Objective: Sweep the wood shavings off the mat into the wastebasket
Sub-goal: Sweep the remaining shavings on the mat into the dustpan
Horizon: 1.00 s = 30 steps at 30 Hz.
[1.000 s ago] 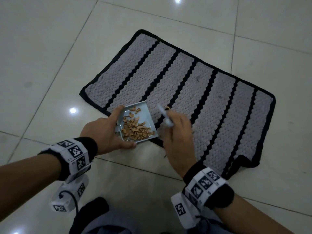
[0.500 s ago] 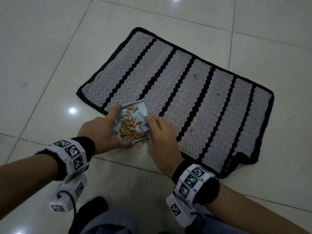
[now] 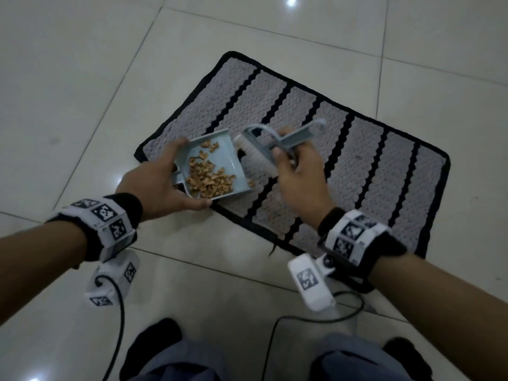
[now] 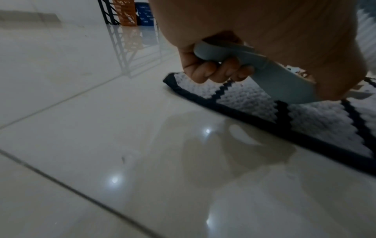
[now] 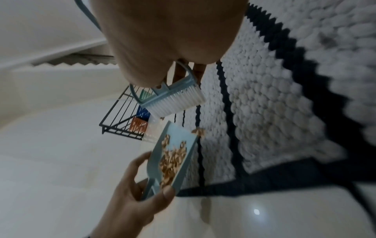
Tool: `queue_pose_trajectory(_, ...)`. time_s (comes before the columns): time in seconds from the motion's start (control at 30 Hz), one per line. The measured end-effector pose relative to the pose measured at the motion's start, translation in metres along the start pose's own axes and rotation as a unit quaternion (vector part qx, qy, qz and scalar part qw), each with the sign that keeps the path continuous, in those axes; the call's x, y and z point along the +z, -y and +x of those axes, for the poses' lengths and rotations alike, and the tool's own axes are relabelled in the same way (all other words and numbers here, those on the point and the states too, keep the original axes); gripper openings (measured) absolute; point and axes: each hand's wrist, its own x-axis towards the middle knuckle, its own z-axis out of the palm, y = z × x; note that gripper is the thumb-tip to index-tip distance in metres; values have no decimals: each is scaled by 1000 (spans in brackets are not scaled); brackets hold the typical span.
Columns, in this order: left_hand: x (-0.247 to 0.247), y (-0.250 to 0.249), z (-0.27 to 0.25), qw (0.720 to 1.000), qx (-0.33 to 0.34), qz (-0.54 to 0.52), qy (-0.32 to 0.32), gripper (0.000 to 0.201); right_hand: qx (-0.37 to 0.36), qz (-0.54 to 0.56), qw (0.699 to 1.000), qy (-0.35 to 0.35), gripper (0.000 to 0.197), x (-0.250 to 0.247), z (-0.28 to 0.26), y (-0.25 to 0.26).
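A grey mat [image 3: 365, 171] with black stripes and a black border lies on the tiled floor. My left hand [image 3: 156, 180] grips a small light-blue dustpan [image 3: 220, 152] by its handle [image 4: 219, 51], lifted a little over the mat's near left corner. A heap of brown wood shavings [image 3: 209, 177] lies in the pan [image 5: 173, 157]. One shaving [image 3: 250, 184] sits at the pan's lip. My right hand [image 3: 299, 171] holds a light-blue hand brush [image 3: 275, 144] with white bristles [image 5: 179, 103], raised just right of the pan. No wastebasket is plainly in view.
Glossy pale floor tiles [image 3: 82, 78] surround the mat. A black wire rack [image 5: 122, 119] holding orange and blue crates [image 4: 132, 12] stands far off by the wall. My knees [image 3: 176, 361] and camera cables [image 3: 316, 320] are at the bottom of the head view.
The brush has left the pan and now is lifted to its right, bristles showing. The dustpan has risen off the mat edge with the shavings in it.
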Motion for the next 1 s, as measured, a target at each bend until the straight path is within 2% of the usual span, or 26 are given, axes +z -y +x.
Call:
queue_pose_trajectory(0.17,-29,9,12,998,-21,-45,-42,111,9,18,1000,14,19,-16,38,18)
queue_pose_trajectory(0.3,-40,8,14,995,-23,-84,-49,109,27,28,999,22,23,-24,47,23)
queue_pose_trajectory(0.47,-33,6,9,998,-9,-58,-3,113,25,-73,997,16,18,-26,32,14)
queue_pose_trajectory(0.6,-13,10,-7,998,-16,-23,51,117,-7,-165,986,5,21,-15,6,-4)
queue_pose_trajectory(0.7,5,9,-18,996,-9,-5,94,120,-20,-188,982,6,15,-5,-10,-20)
queue_pose_trajectory(0.8,20,6,-21,994,-10,30,107,123,-20,-202,979,11,21,7,-26,-30)
queue_pose_trajectory(1.0,29,6,-20,993,-18,54,105,129,-74,-211,973,53,27,30,-48,-30)
